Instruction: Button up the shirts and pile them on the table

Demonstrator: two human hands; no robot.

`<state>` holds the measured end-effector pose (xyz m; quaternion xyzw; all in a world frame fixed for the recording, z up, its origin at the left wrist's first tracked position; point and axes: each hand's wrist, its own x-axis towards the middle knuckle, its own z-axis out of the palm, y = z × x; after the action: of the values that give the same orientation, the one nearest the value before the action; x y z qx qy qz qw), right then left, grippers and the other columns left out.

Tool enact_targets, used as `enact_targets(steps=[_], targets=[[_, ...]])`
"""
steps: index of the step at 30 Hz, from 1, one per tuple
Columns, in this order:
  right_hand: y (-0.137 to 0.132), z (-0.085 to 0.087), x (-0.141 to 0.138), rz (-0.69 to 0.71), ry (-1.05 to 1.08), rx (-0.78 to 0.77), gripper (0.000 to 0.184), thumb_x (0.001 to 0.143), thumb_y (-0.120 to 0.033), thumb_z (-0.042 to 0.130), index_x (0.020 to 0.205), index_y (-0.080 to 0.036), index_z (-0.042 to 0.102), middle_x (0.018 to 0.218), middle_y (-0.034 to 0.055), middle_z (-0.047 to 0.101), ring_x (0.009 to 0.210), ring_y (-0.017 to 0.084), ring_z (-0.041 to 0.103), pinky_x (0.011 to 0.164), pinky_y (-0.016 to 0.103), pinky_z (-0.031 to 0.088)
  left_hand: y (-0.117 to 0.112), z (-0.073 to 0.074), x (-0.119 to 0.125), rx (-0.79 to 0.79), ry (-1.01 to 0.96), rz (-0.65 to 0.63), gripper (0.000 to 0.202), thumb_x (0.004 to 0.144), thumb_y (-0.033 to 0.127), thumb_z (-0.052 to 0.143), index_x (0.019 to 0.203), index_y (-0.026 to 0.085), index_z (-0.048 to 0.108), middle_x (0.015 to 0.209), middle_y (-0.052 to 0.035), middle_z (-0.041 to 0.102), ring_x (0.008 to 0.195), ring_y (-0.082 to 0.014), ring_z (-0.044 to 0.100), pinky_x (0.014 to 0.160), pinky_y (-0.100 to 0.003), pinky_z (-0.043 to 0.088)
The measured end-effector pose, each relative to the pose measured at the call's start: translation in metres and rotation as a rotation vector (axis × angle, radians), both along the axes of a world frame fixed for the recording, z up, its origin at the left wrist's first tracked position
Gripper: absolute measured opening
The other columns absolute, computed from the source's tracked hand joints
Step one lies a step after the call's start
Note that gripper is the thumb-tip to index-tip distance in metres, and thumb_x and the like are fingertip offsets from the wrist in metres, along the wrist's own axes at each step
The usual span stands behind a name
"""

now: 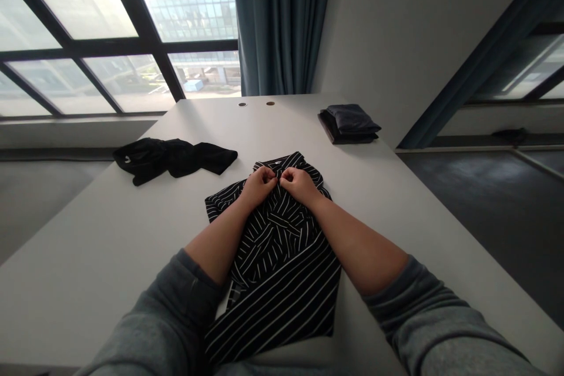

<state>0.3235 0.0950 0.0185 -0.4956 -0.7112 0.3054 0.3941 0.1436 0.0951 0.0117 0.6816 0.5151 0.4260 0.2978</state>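
Left hand (261, 183) and right hand (296, 182), just beside each other, each hold the shirt (282, 299) in a tight pinch, just short of its collar (293, 159). Most of the shirt lies rumpled on the table (145, 247), nearer the person than the grip, between the forearms (361, 241); one part sticks out leftward.

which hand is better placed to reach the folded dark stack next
Probably the right hand: it is nearer the folded dark stack, right of the striped garment. The left hand is farther; both hands seem to pinch the garment.
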Motion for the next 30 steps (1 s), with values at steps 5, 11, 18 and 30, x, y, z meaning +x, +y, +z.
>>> enact_targets(steps=[5, 11, 18, 30], targets=[[0.000, -0.002, 0.000, -0.050, 0.012, 0.032, 0.014, 0.083, -0.030, 0.064, 0.079, -0.017, 0.067, 0.078, 0.0024, 0.069, 0.072, 0.016, 0.061, 0.072, 0.028, 0.045, -0.008, 0.012, -0.001, 0.056, 0.087, 0.064, 0.006, 0.082, 0.024, 0.074, 0.084, 0.023, 0.068, 0.085, 0.0001, 0.075, 0.079, -0.0174, 0.067, 0.078, -0.031, 0.052], [0.002, -0.003, 0.004, 0.068, 0.140, -0.008, 0.022, 0.086, -0.039, 0.062, 0.088, -0.017, 0.068, 0.084, 0.0032, 0.070, 0.078, 0.016, 0.062, 0.077, 0.029, 0.048, 0.000, 0.003, -0.004, -0.055, -0.279, -0.151, 0.005, 0.089, 0.024, 0.063, 0.091, 0.020, 0.062, 0.080, 0.0000, 0.071, 0.079, -0.0151, 0.069, 0.083, -0.031, 0.054], [-0.003, 0.000, 0.002, 0.153, 0.178, 0.016, 0.024, 0.086, -0.042, 0.063, 0.089, -0.018, 0.068, 0.088, 0.0027, 0.070, 0.083, 0.017, 0.062, 0.083, 0.031, 0.049, 0.003, -0.001, -0.006, -0.101, -0.433, -0.244, 0.011, 0.079, 0.019, 0.062, 0.088, 0.020, 0.057, 0.079, 0.0033, 0.063, 0.070, -0.0105, 0.061, 0.073, -0.026, 0.050], [0.001, -0.004, 0.005, 0.135, 0.215, 0.033, 0.026, 0.088, -0.041, 0.066, 0.094, -0.017, 0.074, 0.096, 0.0052, 0.075, 0.090, 0.019, 0.069, 0.088, 0.032, 0.053, 0.002, -0.001, -0.008, -0.080, -0.341, -0.269, 0.017, 0.082, 0.026, 0.071, 0.092, 0.019, 0.059, 0.081, 0.0024, 0.061, 0.061, -0.0075, 0.051, 0.059, -0.022, 0.037]])
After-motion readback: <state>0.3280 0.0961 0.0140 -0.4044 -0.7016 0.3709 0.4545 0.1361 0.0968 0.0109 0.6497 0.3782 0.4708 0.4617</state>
